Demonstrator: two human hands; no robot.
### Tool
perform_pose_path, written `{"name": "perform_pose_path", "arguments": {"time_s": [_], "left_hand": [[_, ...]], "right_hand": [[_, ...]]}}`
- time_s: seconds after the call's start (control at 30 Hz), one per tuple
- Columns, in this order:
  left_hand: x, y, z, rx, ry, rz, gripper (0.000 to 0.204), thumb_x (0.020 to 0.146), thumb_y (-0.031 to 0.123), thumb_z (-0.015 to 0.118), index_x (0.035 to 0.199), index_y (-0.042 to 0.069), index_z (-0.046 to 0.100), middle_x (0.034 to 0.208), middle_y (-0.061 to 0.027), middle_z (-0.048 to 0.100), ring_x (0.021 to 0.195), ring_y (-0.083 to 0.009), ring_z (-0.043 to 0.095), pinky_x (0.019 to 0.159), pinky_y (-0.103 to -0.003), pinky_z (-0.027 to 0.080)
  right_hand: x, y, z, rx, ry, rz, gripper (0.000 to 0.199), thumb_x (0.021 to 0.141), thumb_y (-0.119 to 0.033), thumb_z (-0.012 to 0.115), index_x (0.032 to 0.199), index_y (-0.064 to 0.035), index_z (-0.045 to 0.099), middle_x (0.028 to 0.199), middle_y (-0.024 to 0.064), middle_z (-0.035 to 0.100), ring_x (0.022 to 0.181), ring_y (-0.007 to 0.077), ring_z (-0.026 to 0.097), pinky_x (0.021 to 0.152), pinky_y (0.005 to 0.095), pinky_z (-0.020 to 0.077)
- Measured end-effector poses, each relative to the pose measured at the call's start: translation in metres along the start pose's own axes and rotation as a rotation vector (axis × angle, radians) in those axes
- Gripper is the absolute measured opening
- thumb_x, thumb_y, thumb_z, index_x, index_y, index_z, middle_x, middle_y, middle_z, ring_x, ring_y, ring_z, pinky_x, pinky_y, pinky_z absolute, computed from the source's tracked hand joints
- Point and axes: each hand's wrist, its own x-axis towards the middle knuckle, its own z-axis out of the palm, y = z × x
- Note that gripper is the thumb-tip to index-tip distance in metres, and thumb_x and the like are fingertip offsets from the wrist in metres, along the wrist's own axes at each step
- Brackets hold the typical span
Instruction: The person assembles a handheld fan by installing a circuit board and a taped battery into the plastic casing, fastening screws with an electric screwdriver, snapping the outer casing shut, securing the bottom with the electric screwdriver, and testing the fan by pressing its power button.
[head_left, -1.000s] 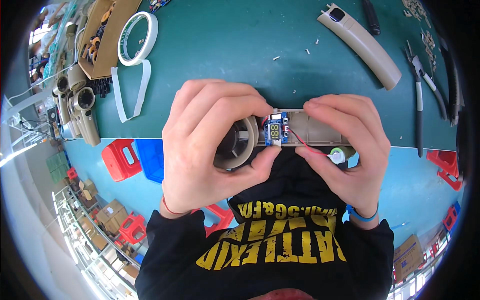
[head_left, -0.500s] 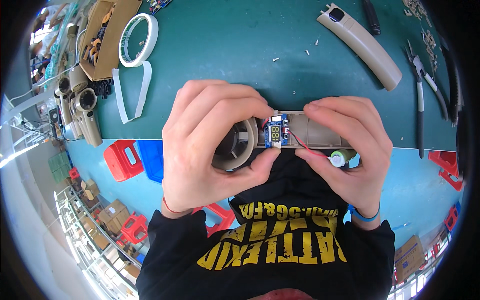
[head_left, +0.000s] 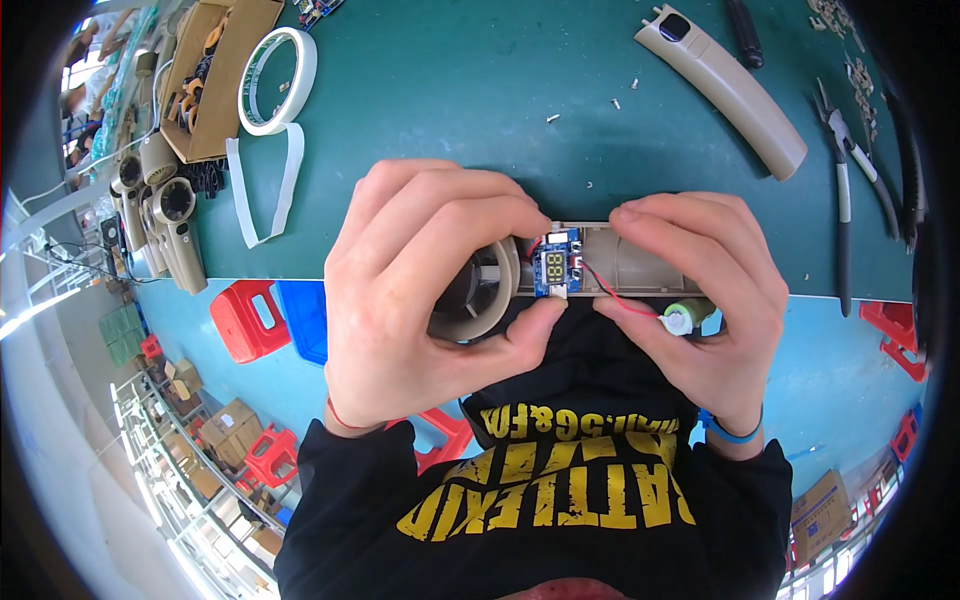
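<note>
Between both hands lies an opened beige handheld fan housing (head_left: 635,262), at the near edge of the table. My left hand (head_left: 385,295) curls around its round fan head (head_left: 478,295), thumb and fingertips at either side of a small blue circuit board (head_left: 553,262) with a digit display. My right hand (head_left: 715,275) grips the handle part, fingers on the far rim and thumb along the near one. A red wire runs from the board towards a green battery cell (head_left: 684,314) with a white end, beneath my right palm. How the board is seated cannot be made out.
A curved beige handle cover (head_left: 725,95) lies at the far right, near a black-handled tool (head_left: 744,35) and pliers (head_left: 858,165). Loose screws (head_left: 617,103) dot the green table (head_left: 450,90). Left: a tape roll (head_left: 306,85), a cardboard box (head_left: 225,95) and several beige fans (head_left: 175,235).
The hands and the fan housing have shifted very slightly to the right together. The grip looks the same.
</note>
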Motion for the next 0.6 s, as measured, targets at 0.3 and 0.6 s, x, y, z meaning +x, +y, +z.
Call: {"name": "perform_pose_path", "arguments": {"time_s": [0.3, 0.6], "left_hand": [[0.0009, -0.0004, -0.0004, -0.011, -0.019, -0.004, 0.043, 0.052, 0.011, 0.084, 0.091, 0.002, 0.07, 0.094, -0.011, 0.07, 0.088, -0.0263, 0.063, 0.082, -0.035, 0.048], [0.0033, -0.0012, -0.0014, -0.021, -0.029, 0.01, 0.043, 0.051, 0.009, 0.085, 0.091, 0.002, 0.071, 0.093, -0.011, 0.071, 0.088, -0.0263, 0.063, 0.081, -0.036, 0.049]], "right_hand": [[-0.0006, -0.0014, 0.0, 0.002, -0.006, 0.005, 0.052, 0.056, -0.002, 0.086, 0.106, 0.0009, 0.071, 0.108, 0.0129, 0.069, 0.097, 0.0298, 0.064, 0.082, 0.0361, 0.0516], [-0.0008, -0.0019, -0.001, 0.01, -0.017, 0.015, 0.053, 0.056, 0.0, 0.086, 0.106, 0.002, 0.071, 0.108, 0.0141, 0.069, 0.098, 0.0301, 0.064, 0.082, 0.0368, 0.0518]]}}
